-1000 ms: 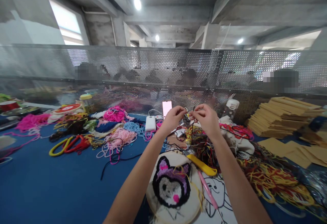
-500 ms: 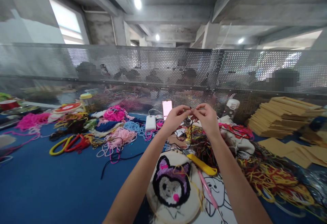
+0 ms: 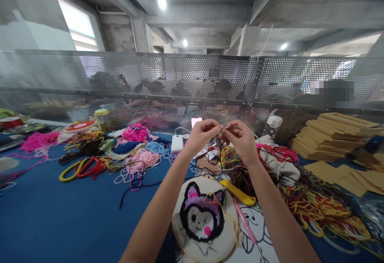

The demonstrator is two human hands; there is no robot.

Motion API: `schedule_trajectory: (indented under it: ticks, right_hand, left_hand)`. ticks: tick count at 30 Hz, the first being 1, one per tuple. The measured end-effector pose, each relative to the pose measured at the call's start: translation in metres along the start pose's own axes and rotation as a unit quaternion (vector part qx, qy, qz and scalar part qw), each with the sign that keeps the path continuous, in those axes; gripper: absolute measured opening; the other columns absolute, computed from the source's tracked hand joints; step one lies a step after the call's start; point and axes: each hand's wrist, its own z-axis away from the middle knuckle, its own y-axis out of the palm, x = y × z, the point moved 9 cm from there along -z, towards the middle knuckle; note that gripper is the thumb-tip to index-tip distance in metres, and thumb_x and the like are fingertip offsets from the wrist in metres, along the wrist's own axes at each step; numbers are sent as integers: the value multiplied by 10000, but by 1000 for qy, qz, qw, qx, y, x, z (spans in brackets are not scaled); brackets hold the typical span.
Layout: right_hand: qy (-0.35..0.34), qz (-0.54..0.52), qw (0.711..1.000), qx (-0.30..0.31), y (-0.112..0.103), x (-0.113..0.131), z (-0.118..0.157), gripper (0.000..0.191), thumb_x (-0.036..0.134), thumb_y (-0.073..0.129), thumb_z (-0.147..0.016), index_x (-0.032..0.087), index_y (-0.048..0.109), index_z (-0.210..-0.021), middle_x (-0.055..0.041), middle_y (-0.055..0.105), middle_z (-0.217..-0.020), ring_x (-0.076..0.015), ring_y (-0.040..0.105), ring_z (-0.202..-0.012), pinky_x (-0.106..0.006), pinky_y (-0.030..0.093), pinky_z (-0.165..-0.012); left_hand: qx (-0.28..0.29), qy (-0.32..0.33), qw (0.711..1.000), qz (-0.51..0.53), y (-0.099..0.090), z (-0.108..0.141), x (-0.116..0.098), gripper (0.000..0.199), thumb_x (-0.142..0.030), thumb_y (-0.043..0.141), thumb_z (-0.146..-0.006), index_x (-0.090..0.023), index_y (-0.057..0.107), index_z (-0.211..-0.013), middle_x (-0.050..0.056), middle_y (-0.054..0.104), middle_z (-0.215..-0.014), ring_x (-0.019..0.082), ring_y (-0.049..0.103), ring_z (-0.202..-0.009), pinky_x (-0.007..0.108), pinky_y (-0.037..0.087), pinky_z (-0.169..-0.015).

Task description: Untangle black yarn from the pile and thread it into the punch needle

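Observation:
Above the work, my left hand (image 3: 204, 135) and my right hand (image 3: 241, 139) meet fingertip to fingertip, both pinched. Between them is a strand of black yarn (image 3: 221, 159), which hangs down from the fingers; its end in the grip is too small to make out. Beneath my forearms lies a round embroidery hoop (image 3: 229, 251) with a purple, black and grey cartoon face worked in yarn. A yellow utility knife (image 3: 240, 192) touches the hoop's upper right edge. Beside it rests a pink-handled punch needle (image 3: 245, 223), partly over a paper with a line drawing (image 3: 255, 221).
Red-and-yellow-handled scissors (image 3: 85, 168) and heaps of coloured yarn (image 3: 141, 159) lie to the left. A white power bank (image 3: 177, 143) and a lit phone (image 3: 196, 121) stand behind. Tangled yarn (image 3: 318, 205), a bottle (image 3: 272, 127) and stacked brown envelopes (image 3: 333, 139) are on the right. A perforated metal screen (image 3: 168, 71) borders the table.
My left hand has shifted slightly left and down, covering more of the phone. My right fingers have turned a little, and the hanging black yarn sits further left.

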Motion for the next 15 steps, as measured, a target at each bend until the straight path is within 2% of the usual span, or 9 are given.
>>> schedule_trajectory:
  ticks: [5,10,15]
  right_hand:
    - [-24,25,999,23,2,7,2,196,359,665,-720,211,540,-743,20,619,-605,-110,569,-507,-227,436,-481]
    - [-28,89,994,55,-1,4,-2,161,355,624,-753,199,596,-726,9,610,-624,-115,539,-541,-237,417,-514]
    - [-87,213,972,40,-13,14,-4,145,332,582,-788,196,626,-758,-6,620,-697,-143,550,-652,-258,403,-594]
  left_hand:
    - [6,24,998,-65,-1,2,-11,189,-263,529,-789,-148,553,-640,-24,456,-557,71,364,-509,221,276,-479]
    - [-1,34,995,-95,-8,4,-17,205,-272,522,-789,-150,523,-624,-27,420,-545,72,338,-497,227,241,-461]
    - [80,8,979,-187,0,9,-13,168,-235,524,-749,-158,541,-600,-24,454,-528,78,356,-492,225,251,-469]
